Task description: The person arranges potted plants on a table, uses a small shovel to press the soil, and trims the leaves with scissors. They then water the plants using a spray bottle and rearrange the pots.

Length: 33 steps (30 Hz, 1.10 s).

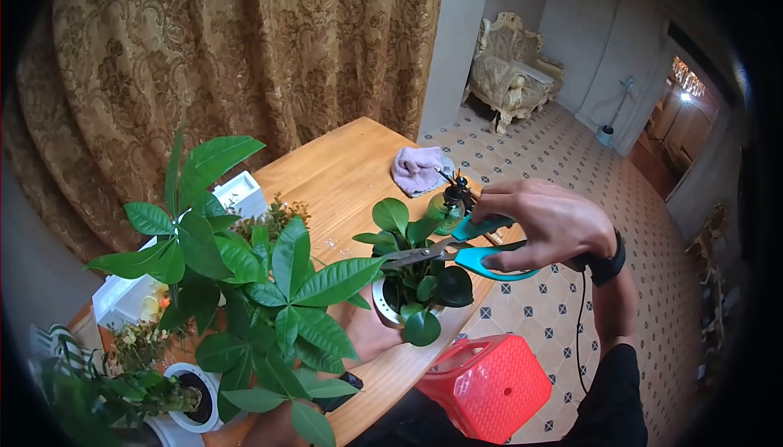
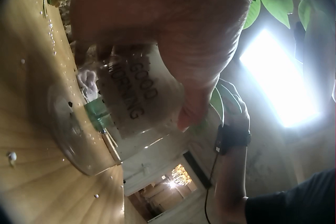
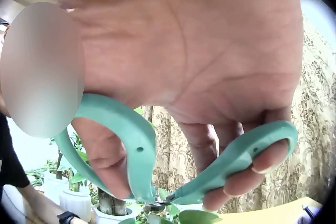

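Note:
My right hand [image 1: 555, 219] holds scissors [image 1: 471, 259] with teal handles, thumb through one loop and fingers through the other. Their handles stand spread apart, and the blades reach in among the dark green leaves of a small potted plant [image 1: 422, 329]. My left hand [image 1: 371, 337] grips that plant's pot [image 1: 382, 304] from the near side, partly hidden by leaves. In the left wrist view the pot [image 2: 136, 87] is pale with "GOOD MORNING" lettering, tilted, with a clear lower part close to the tabletop. The right wrist view shows my fingers [image 3: 244, 182] curled through a scissor loop.
A tall leafy plant [image 1: 285, 284] in a white pot [image 1: 175, 373] spreads over the table's left side. Behind the small plant are a green glass bottle [image 1: 444, 214] and a lilac cloth [image 1: 418, 170]. A red stool [image 1: 497, 386] stands by the wooden table's [image 1: 326, 161] near edge.

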Available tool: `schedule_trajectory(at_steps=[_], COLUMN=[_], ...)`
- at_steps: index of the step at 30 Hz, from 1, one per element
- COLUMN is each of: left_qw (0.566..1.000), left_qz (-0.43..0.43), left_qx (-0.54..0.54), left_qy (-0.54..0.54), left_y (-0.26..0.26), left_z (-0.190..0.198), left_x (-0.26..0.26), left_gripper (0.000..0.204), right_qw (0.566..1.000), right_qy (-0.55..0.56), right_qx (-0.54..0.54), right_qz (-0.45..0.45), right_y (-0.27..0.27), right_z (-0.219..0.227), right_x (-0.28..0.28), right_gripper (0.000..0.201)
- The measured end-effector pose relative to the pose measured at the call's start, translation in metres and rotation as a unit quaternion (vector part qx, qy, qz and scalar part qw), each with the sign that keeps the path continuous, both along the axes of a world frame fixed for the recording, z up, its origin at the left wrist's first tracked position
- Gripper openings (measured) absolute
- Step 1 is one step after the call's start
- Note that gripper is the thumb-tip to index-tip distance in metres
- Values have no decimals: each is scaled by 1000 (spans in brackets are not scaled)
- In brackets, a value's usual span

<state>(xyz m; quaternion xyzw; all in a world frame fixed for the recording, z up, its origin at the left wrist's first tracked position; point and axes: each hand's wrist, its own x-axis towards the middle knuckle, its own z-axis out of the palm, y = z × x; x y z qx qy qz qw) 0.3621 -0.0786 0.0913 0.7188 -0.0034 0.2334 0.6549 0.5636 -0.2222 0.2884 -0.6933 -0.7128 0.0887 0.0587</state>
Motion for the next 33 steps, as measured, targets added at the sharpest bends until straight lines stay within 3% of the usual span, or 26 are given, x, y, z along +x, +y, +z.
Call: schedule_trajectory(at_steps=[2,4,6,10,13,18,25,33], left_qw=[998,1000,1000,998,1000,999,998,999], left_qz=[-7,-3,14,5,23,19,50,37], left_qx=[62,-20,-9,43,-5,24,-39,14], left_qy=[16,-8,-7,-45,-16,-15,-23,-30], left_y=[1,-5,-7,-20,-8,-2,-19,-7], left_z=[0,4,1,37,6,-14,8,-12], left_x=[-3,-5,-3,-7,-2,-5,-8,-7], left_gripper=[78,79,80,81,81,82,84,89], right_qw=[1000,999,999,1000,999,999,997,988], right_qy=[-14,-24,-30,-23,-25,-17,6,77], right_qx=[-14,7,-11,-15,-21,-26,7,-51], right_qz=[-10,21,5,5,6,-13,-76,-128], right_y=[6,9,12,11,12,10,-25,-42], right_z=[1,-2,0,-1,-1,-1,3,-6], right_x=[-6,-8,-14,-22,-23,-22,-2,14], right_gripper=[51,48,47,45,42,40,47,57])
